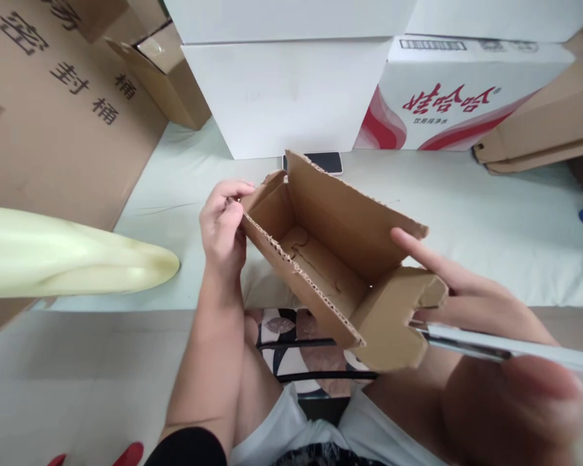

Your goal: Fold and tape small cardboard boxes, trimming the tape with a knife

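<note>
A small brown cardboard box (350, 220), its top open and its edges rough, is held tilted above my lap at the bed's edge. My left hand (223, 223) is closed on its far left end, thumb on the outside. On the right, my right hand (486, 307) grips a utility knife (466, 343) with a pale handle, partly blurred. The blade tip meets the notched end flap (393, 317). One finger of that hand rests against the box's right wall. Thin dark strands lie on the box's bottom.
Large white cartons (291, 97) and a red-and-white carton (437, 110) line the back. A phone (324, 163) lies before them on the pale sheet (486, 226). At left are a big brown carton (43, 129) and a pale green rounded object (78, 252).
</note>
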Demonstrator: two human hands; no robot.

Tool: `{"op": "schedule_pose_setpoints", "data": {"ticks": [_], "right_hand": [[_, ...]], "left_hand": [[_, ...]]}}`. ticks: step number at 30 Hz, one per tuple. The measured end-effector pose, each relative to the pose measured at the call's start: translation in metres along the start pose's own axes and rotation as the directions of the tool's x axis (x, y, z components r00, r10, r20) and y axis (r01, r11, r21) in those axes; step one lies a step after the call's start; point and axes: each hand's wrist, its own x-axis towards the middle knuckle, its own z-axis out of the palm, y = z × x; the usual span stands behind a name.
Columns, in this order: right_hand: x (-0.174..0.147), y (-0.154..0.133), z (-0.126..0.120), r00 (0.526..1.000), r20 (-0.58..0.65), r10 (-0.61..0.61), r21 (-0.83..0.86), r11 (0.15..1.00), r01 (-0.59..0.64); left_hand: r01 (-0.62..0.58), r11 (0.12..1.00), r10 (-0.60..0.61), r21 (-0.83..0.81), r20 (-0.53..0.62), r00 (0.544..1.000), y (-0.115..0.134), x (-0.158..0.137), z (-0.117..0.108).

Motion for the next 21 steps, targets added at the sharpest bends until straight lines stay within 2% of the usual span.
{"op": "schedule_pose_setpoints", "data": {"ticks": [2, 4, 7, 11, 15, 18, 21], "right_hand": [[0.002, 0.009, -0.007, 0.998, -0.024, -0.065, -0.045, 0.997, 0.064], [0.005, 0.018, -0.013, 0.996, -0.068, -0.06, -0.062, 0.997, 0.056], [0.008, 0.03, -0.02, 0.999, -0.038, 0.02, 0.041, 0.999, -0.019], [0.01, 0.046, -0.026, 0.998, -0.04, 0.041, 0.177, 0.984, -0.033], [0.008, 0.064, -0.03, 0.994, -0.062, 0.09, 0.248, 0.966, -0.072], [0.005, 0.074, -0.031, 0.99, -0.049, 0.13, 0.217, 0.969, -0.116], [0.006, 0.08, -0.032, 0.983, -0.026, 0.184, 0.16, 0.971, -0.178]], "left_hand": [[0.001, 0.999, -0.003, 0.043, 0.041, 0.999, -0.001, -0.003, 0.002], [0.041, 0.996, -0.045, 0.074, 0.057, 0.997, 0.0, -0.007, 0.006], [0.053, 0.992, -0.06, 0.119, 0.058, 0.997, 0.001, -0.012, 0.014], [-0.025, 0.997, 0.021, 0.075, 0.052, 0.998, -0.001, -0.015, 0.021], [-0.03, 0.999, 0.025, 0.028, 0.167, 0.986, 0.0, -0.016, 0.015], [-0.013, 0.998, -0.004, 0.064, 0.256, 0.967, 0.0, -0.017, 0.012], [-0.029, 0.993, 0.007, 0.115, 0.183, 0.983, -0.003, -0.019, 0.015]]}}
